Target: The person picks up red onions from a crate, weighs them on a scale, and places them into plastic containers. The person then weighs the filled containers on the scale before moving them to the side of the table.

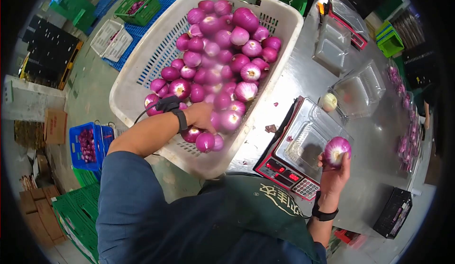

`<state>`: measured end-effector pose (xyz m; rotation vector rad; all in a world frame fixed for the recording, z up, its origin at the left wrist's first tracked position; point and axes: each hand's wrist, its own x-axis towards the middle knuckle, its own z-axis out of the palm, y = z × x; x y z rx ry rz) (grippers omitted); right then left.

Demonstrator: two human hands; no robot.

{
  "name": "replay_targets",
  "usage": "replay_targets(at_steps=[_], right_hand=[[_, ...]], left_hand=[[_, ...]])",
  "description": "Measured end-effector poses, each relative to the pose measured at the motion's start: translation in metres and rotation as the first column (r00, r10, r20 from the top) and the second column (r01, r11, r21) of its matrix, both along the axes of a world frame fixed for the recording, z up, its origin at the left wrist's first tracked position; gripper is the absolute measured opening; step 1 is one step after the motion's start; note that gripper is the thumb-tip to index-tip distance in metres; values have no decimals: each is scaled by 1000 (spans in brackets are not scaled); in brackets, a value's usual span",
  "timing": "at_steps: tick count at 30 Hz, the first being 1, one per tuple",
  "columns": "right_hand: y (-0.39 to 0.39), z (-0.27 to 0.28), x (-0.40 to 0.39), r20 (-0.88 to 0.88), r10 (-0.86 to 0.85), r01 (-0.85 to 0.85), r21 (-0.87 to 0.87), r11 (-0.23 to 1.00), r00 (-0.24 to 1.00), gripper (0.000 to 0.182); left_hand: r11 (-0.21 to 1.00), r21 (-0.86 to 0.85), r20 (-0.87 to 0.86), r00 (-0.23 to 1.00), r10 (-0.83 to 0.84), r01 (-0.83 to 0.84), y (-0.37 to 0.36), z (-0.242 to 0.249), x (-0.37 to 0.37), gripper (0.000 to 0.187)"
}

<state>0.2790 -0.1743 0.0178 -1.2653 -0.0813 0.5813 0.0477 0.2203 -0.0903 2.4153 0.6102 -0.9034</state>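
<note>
My left hand [201,115] reaches down into the near end of a large white plastic basket [124,93] heaped with red onions [222,39]. Its fingers are among the onions, touching them, and partly hidden. In my right hand [335,178] is a peeled red onion [337,151], held up with fingers and thumb around it. Beside that hand stands a red-framed digital scale [286,174] with lit red zeros. A clear plastic tray [308,138] lies on its platform. Black straps circle both wrists.
A pale onion [328,102] sits beside an open clear box [365,88] on the steel table [379,145]. Clear trays [332,46] and a second scale [353,27] are farther back. A black crate [393,213] stands right; a blue crate [76,143] with onions is left.
</note>
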Motion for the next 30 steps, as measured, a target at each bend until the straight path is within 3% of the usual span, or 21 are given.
replay_targets(at_steps=[5, 8, 9, 10, 12, 13, 15, 16, 17, 20, 21, 24, 25, 28, 30], right_hand=[[-19, -5, 8, -55, -66, 70, 85, 994, 996, 42], [-30, -6, 12, -57, -79, 85, 100, 991, 995, 42], [-33, -4, 13, -52, -83, 88, 98, 991, 995, 43], [-36, -4, 14, -47, -86, 90, 98, 991, 995, 45], [-42, -6, 16, -31, -101, 104, 101, 989, 994, 44], [-44, -7, 17, -21, -105, 107, 105, 989, 994, 44], [-47, -11, 22, -30, -108, 111, 135, 985, 994, 42], [-48, -12, 23, -33, -106, 109, 148, 983, 994, 42], [-48, -12, 25, -26, -92, 95, 162, 982, 995, 43], [-51, -12, 27, -7, -61, 62, 177, 982, 998, 47], [-52, -12, 27, -2, -55, 54, 165, 985, 998, 50], [-56, -9, 27, 21, -21, 18, 148, 989, 1000, 59], [-58, -9, 28, 31, -12, 7, 144, 990, 999, 62], [-65, -17, 36, 88, 58, -67, 105, 992, 994, 70], [-67, -16, 36, 144, 93, -102, 60, 993, 985, 75]], left_hand=[[997, -50, 36, 998, 58, -56, 8, 27, 6, 95], [876, -354, -123, 945, 303, -327, 27, 69, 7, 81], [742, -508, -164, 894, 416, -439, 47, 44, -8, 71], [586, -670, -121, 846, 519, -456, 50, 54, -14, 71], [223, -908, -98, 699, 708, -354, 46, 81, -21, 73], [166, -951, -60, 683, 728, -260, 46, 88, -22, 87], [99, -991, 27, 611, 791, -85, 17, 126, -16, 92], [70, -997, 64, 566, 822, 10, 4, 139, -15, 95], [121, -993, 106, 571, 814, 12, -2, 142, -18, 104], [35, -987, 108, 498, 860, 154, -44, 158, -6, 102], [-8, -979, 83, 434, 897, 204, -60, 158, -2, 96], [-156, -962, -56, 398, 916, 225, -94, 161, 9, 89], [-84, -971, 22, 435, 900, 225, -105, 164, 11, 86], [87, -972, 163, 361, 918, 219, -154, 183, 28, 92], [98, -986, 139, 347, 928, 132, -183, 185, 39, 102]])
